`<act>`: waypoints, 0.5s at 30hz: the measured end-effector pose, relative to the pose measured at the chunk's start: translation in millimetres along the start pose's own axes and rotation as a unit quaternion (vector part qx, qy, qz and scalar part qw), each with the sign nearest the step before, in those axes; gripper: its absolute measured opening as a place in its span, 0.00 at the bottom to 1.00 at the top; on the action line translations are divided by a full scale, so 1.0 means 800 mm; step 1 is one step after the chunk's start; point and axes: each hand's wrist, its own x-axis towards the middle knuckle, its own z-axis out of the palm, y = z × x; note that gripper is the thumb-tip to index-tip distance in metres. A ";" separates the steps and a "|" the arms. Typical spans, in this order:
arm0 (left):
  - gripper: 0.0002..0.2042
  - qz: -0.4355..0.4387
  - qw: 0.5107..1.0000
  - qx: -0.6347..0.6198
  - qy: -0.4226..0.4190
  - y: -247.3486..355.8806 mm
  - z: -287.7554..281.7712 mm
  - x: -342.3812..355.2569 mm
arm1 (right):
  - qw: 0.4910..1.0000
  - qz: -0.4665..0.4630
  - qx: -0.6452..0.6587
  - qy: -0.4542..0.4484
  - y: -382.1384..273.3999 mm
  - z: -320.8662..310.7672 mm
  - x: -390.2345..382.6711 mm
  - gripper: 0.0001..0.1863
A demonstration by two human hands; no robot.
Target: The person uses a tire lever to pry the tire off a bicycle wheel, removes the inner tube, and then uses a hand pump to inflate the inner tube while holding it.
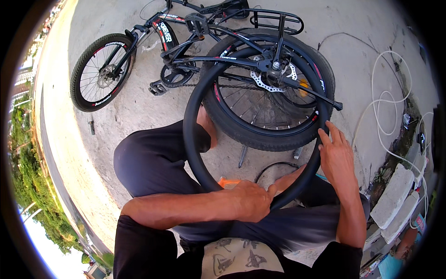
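Note:
A black bicycle inner tube, rounded out into a large ring, stands over my lap and reaches up across the bicycle's rear wheel. My left hand is closed round the tube's near side, low in front of me. An orange piece shows just beyond that hand; most of it is hidden. On the tube's right side rests my right hand, its fingers stretched out against the rubber. The rear wheel, with its tyre and rim, lies under the tube's far part. Where the tube passes among the frame parts, I cannot make out its path.
The black bicycle lies on its side on the concrete, front wheel at left. A pale hose coils at right, near broken slabs. A thin black loop and a small metal tool lie between my legs.

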 end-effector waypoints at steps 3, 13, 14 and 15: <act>0.21 0.012 0.999 0.018 0.039 -0.004 0.006 0.008 | 0.998 -0.050 0.028 -0.020 -0.002 0.005 0.003 0.21; 0.31 0.060 0.994 0.019 0.087 -0.003 0.011 0.006 | 0.988 -0.128 0.016 -0.087 -0.023 0.033 -0.012 0.28; 0.31 0.059 0.995 0.016 0.085 -0.004 0.012 0.005 | 0.989 -0.119 0.011 -0.092 -0.024 0.031 -0.011 0.28; 0.32 0.061 0.994 0.033 0.081 -0.005 0.012 0.004 | 0.990 -0.108 0.002 -0.095 -0.024 0.027 -0.010 0.28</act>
